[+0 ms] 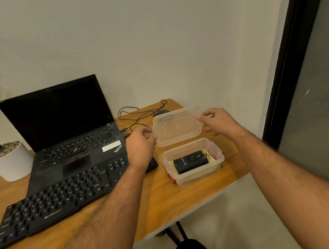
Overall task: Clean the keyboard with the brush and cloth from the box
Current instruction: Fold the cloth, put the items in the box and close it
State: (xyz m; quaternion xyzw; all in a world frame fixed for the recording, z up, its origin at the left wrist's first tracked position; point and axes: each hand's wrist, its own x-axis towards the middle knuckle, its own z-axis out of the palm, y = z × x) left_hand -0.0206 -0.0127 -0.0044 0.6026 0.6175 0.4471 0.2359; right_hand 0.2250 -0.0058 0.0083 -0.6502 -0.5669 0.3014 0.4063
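Wooden table (191,197) against a pale wall; open laptop (67,126) at its back left edge, black keyboard (49,205) just in front. Clear box (193,161) near the right edge, holding a black device (190,161) on yellow cloth (210,156). Clear lid (177,126) raised above the box, left hand (140,146) and right hand (217,120) each pinching one end

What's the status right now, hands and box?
Left hand and right hand grip the clear lid, lifted above the open box. Black device on yellow cloth inside. Keyboard untouched.
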